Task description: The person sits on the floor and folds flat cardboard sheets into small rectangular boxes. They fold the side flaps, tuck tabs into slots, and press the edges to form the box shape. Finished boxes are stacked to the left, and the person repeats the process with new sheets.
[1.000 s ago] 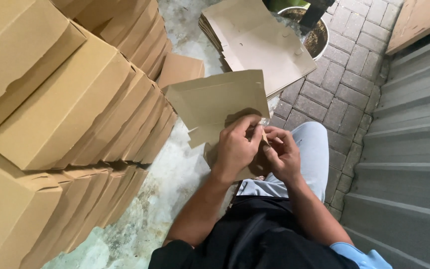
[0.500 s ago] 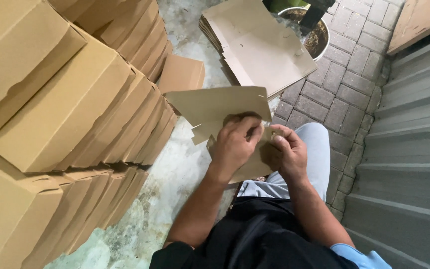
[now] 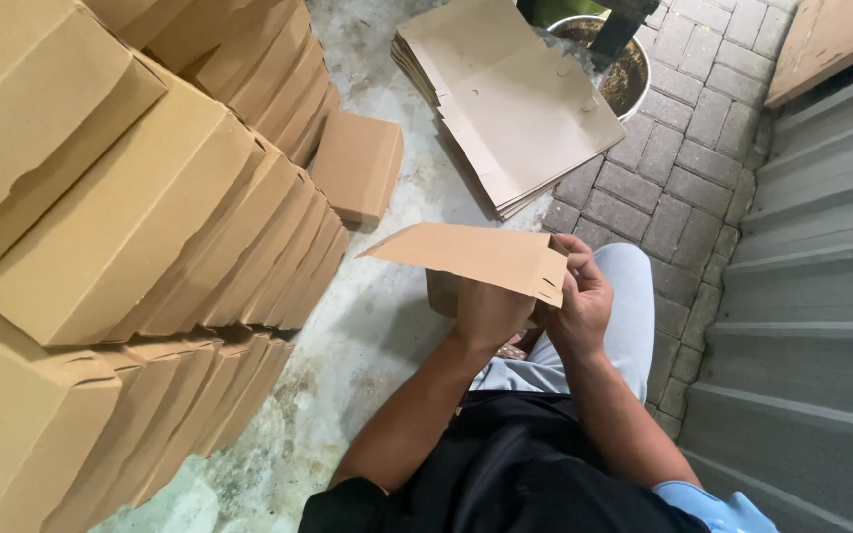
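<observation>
Brown corrugated cardboard box blank (image 3: pixel 471 259), half folded, at centre of frame above the lap; long axis roughly horizontal, tilted slightly down toward the right, free flap pointing to the left of frame. Left hand (image 3: pixel 486 314) directly below and behind the blank, fingers curled around its lower panel, fingertips hidden by the card. Right hand (image 3: pixel 580 296) at the blank's right end, touching it, fingers bent and closed on the notched corner edge, thumb side toward the card; nearer of the two to the fold line. Both hands closed on the blank, neither spread. Stack of flat blanks (image 3: pixel 515 104) at upper centre, well apart from the hands. Folded boxes (image 3: pixel 140 227) stacked along left of frame; single small box (image 3: pixel 357 166) beside them on the concrete floor (image 3: pixel 377 326).
</observation>
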